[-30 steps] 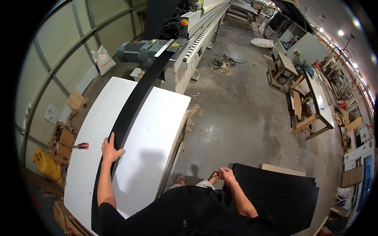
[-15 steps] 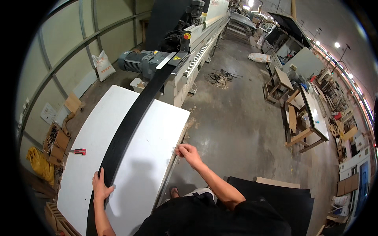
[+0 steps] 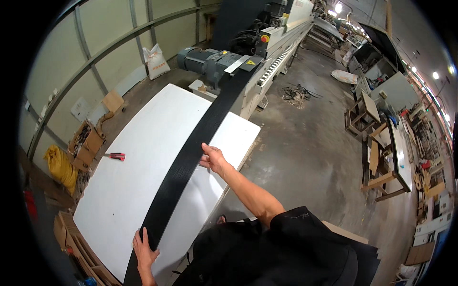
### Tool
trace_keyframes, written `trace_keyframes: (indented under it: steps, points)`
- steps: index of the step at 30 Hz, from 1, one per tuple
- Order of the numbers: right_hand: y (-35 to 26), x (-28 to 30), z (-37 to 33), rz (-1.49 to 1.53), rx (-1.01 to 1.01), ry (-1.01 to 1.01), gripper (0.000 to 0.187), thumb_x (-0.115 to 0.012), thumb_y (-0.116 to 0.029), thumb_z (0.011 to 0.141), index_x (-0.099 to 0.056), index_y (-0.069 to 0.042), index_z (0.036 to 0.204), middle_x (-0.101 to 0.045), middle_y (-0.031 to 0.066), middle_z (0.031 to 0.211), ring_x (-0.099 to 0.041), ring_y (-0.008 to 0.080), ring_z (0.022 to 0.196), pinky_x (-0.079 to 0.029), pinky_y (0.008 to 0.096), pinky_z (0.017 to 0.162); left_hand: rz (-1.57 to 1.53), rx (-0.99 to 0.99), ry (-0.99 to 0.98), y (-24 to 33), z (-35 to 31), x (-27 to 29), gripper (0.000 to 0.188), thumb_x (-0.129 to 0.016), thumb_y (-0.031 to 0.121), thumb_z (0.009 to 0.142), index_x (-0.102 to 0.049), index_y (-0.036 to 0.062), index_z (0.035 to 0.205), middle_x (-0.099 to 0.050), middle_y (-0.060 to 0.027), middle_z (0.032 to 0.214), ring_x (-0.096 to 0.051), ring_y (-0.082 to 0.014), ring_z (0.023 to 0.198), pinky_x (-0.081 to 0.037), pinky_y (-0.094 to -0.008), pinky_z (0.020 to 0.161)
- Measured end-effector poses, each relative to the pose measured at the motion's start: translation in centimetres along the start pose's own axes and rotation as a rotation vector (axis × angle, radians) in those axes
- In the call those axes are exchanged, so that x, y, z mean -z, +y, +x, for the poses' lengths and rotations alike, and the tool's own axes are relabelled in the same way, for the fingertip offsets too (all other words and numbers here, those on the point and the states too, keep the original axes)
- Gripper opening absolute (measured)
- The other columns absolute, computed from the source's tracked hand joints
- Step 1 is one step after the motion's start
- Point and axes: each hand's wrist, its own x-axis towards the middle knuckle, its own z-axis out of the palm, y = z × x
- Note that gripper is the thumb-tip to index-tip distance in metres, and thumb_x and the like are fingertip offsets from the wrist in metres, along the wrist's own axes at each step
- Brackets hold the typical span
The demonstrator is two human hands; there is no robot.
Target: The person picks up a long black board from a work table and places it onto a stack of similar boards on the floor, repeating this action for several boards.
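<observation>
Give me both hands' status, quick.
Left hand: open, flat on the black strip's near end.
Right hand: open, fingers against the strip's right edge.

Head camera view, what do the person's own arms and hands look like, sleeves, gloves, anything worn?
Both hands are bare: no gloves on the left hand or the right hand. The right forearm is uncovered up to a short black sleeve of a black top. No watch or rings can be made out.

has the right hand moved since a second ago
Yes. The right hand came up from near the body, over the white table, onto the black strip's right edge.
</observation>
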Motion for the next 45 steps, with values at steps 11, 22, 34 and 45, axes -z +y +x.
trace_keyframes:
  steps: [11, 22, 34, 45]
  points:
    - [6.5, 2.7, -3.6, -0.053, -0.024, -0.085, 0.022, -0.061, -0.013, 0.085, -0.046, -0.005, 0.072, -0.048, 0.0029, 0.063, -0.052, 0.0135, 0.056, -0.052, 0.0314, 0.056, 0.096, -0.063, 0.073, -3.5, -5.7, 0.2, 0.095, -0.078, 0.014, 0.064, -0.023, 0.0078, 0.141, -0.036, -0.0253, 0.132, -0.038, -0.0410, 0.118, -0.033, -0.0449, 0.099]
    - [-0.1, 17.5, -15.8, 0.205, 0.408, 0.164, 0.019, -0.062, -0.015, 0.085, -0.048, -0.008, 0.074, -0.051, 0.0027, 0.070, -0.052, 0.0115, 0.063, -0.045, 0.0260, 0.055, 0.158, -0.473, 0.091, 6.1, 2.7, 3.8, 0.107, -0.080, 0.009, 0.040, -0.030, 0.0011, 0.135, -0.035, -0.0248, 0.129, -0.034, -0.0403, 0.120, -0.026, -0.0476, 0.102]
    - [10.1, 24.3, -26.7, 1.010, 0.675, 0.453, 0.022, -0.061, -0.009, 0.085, -0.048, -0.004, 0.102, -0.057, 0.0063, 0.097, -0.058, 0.0203, 0.090, -0.049, 0.0370, 0.079, 0.009, -1.307, -0.181, 33.1, 8.8, -2.3, 0.096, -0.083, 0.025, 0.052, -0.035, -0.0014, 0.131, -0.043, -0.0239, 0.125, -0.042, -0.0400, 0.113, -0.032, -0.0454, 0.096]
    - [13.9, 36.1, -31.8, 1.414, 0.735, 0.753, 0.028, -0.062, -0.012, 0.085, -0.055, -0.002, 0.109, -0.061, 0.0084, 0.105, -0.058, 0.0228, 0.097, -0.047, 0.0378, 0.087, 0.217, -1.518, -0.332, 45.3, 5.2, -5.4, 0.079, -0.074, 0.018, 0.067, -0.034, -0.0080, 0.129, -0.041, -0.0260, 0.127, -0.039, -0.0412, 0.117, -0.029, -0.0459, 0.101]
